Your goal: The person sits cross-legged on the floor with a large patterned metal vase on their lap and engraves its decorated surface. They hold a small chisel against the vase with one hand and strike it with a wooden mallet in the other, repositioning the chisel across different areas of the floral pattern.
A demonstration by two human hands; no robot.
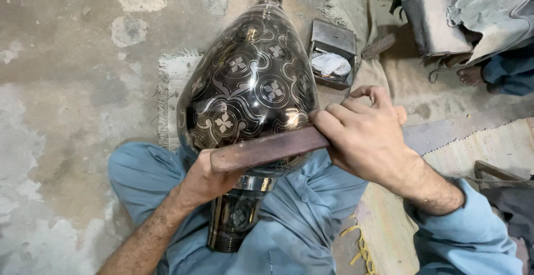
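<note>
A large dark metal vase with engraved silver flower and scroll patterns lies across my lap, its narrow neck pointing away from me and its foot toward me. A flat brown bar-shaped tool is pressed across the wide lower part of its belly. My left hand grips the bar's left end from below. My right hand is closed on the bar's right end, fingers curled over it. My blue clothing sits under the vase.
A small open metal box with a white cloth inside sits on the floor to the right of the vase. A fringed mat lies beneath the vase. Another person's bare foot and blue garment are at the upper right.
</note>
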